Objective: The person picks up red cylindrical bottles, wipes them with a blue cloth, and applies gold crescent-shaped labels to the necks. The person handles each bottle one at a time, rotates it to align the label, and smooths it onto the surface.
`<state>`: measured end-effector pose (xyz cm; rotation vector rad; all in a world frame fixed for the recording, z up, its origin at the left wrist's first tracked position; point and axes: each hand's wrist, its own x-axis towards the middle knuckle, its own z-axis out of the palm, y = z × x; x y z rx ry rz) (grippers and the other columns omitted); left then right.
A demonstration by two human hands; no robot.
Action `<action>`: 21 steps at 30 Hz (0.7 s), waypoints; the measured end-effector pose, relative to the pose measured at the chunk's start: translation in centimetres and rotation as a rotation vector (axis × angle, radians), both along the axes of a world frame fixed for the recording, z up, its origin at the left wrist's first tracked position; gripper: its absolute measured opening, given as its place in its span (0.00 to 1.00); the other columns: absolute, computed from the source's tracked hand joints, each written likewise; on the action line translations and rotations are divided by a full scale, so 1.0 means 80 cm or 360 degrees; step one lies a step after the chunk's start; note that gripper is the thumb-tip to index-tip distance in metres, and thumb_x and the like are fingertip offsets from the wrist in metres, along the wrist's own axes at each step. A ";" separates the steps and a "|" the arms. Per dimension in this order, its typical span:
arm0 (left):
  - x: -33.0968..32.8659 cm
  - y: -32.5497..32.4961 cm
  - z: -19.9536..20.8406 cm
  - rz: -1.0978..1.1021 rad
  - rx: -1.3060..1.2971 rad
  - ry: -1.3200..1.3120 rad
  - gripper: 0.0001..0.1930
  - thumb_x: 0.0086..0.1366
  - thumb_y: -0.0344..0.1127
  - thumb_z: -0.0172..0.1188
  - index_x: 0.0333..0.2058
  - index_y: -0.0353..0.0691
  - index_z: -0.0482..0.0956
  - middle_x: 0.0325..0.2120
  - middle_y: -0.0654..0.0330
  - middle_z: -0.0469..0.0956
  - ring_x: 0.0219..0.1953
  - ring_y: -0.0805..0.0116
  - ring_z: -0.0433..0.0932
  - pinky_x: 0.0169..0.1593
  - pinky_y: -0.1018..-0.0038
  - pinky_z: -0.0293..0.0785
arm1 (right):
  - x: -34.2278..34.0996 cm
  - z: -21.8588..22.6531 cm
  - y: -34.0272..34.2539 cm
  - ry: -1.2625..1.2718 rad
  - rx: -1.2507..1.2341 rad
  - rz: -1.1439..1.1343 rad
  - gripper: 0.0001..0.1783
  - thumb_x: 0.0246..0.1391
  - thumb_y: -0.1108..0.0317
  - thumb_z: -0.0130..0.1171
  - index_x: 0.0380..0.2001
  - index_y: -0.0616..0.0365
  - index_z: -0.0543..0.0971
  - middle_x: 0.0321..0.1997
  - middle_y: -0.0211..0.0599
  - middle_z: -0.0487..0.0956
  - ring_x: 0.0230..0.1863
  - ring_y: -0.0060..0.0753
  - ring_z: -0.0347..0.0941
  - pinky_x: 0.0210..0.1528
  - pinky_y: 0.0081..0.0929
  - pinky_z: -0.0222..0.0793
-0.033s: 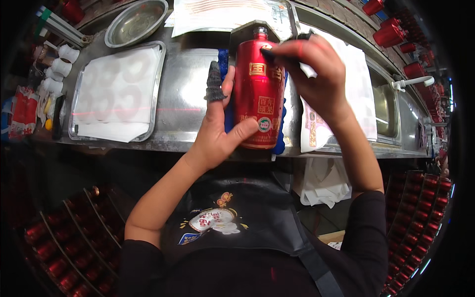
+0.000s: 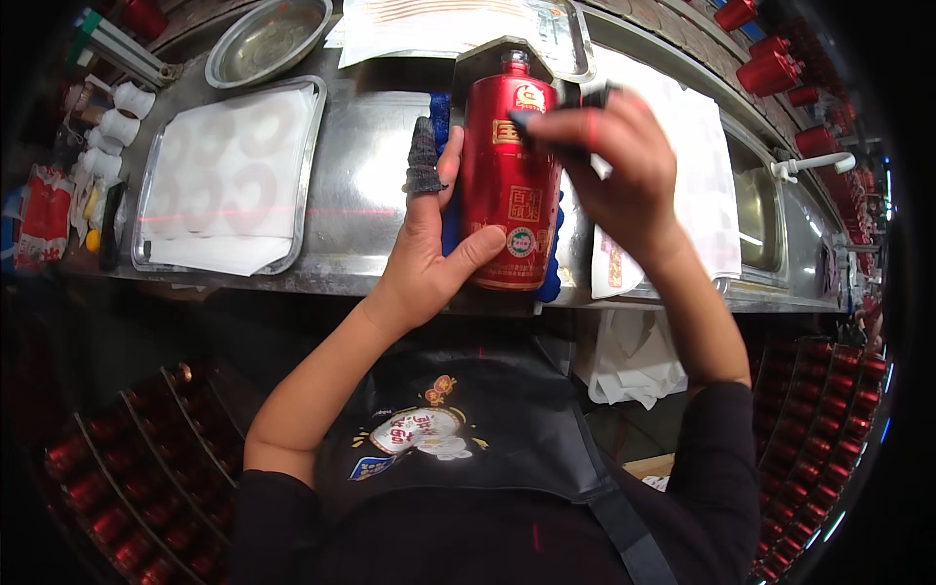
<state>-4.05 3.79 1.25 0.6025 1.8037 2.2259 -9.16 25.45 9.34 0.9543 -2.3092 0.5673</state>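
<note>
A glossy red bottle (image 2: 492, 200) with gold labels and a dark neck leans, neck away from me, in a dark angular holder (image 2: 487, 63) over a blue cloth (image 2: 553, 278). My left hand (image 2: 429, 249) is closed round its lower left side, thumb on the front by a small round green-and-white sticker (image 2: 522, 242). The left index finger wears a dark knit finger cover (image 2: 423, 156). My right hand (image 2: 624, 146) is curled and slightly blurred, its dark-covered fingertips against the upper gold label (image 2: 505, 132). Whether a small thing is pinched there, I cannot make out.
On the left stands a tray (image 2: 146, 219) with white sheets bearing curved labels, and behind it a metal bowl (image 2: 268, 44). More label sheets (image 2: 697, 175) lie at right, before a sink (image 2: 765, 229) with a white tap (image 2: 814, 164). Red bottles in racks (image 2: 819, 458) flank me.
My right hand has moved a little down the bottle, from the round gold emblem near the neck to the label below it, uncovering the emblem. My left hand stays in place.
</note>
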 end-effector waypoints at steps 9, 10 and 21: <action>0.008 -0.033 -0.009 0.0174 -0.0104 -0.0148 0.42 0.72 0.37 0.52 0.74 0.47 0.32 0.75 0.57 0.43 0.76 0.58 0.40 0.72 0.51 0.40 | 0.100 -0.004 -0.014 -0.0215 -0.0105 0.0313 0.16 0.39 0.74 0.69 0.36 0.50 0.85 0.29 0.29 0.75 0.36 0.35 0.73 0.34 0.31 0.69; 0.008 -0.036 -0.010 0.0176 -0.0089 -0.0135 0.42 0.72 0.39 0.52 0.74 0.50 0.34 0.75 0.59 0.43 0.76 0.57 0.40 0.71 0.47 0.40 | 0.093 0.001 -0.020 -0.0061 -0.0039 0.0076 0.18 0.38 0.75 0.69 0.37 0.50 0.85 0.29 0.29 0.73 0.36 0.36 0.72 0.35 0.32 0.69; 0.021 -0.048 -0.004 0.0163 -0.0081 0.0022 0.41 0.73 0.39 0.51 0.73 0.42 0.34 0.75 0.52 0.42 0.76 0.56 0.40 0.73 0.57 0.43 | 0.128 -0.030 -0.027 -0.0183 -0.0195 0.0354 0.16 0.37 0.76 0.71 0.35 0.53 0.86 0.29 0.31 0.76 0.35 0.36 0.74 0.34 0.32 0.72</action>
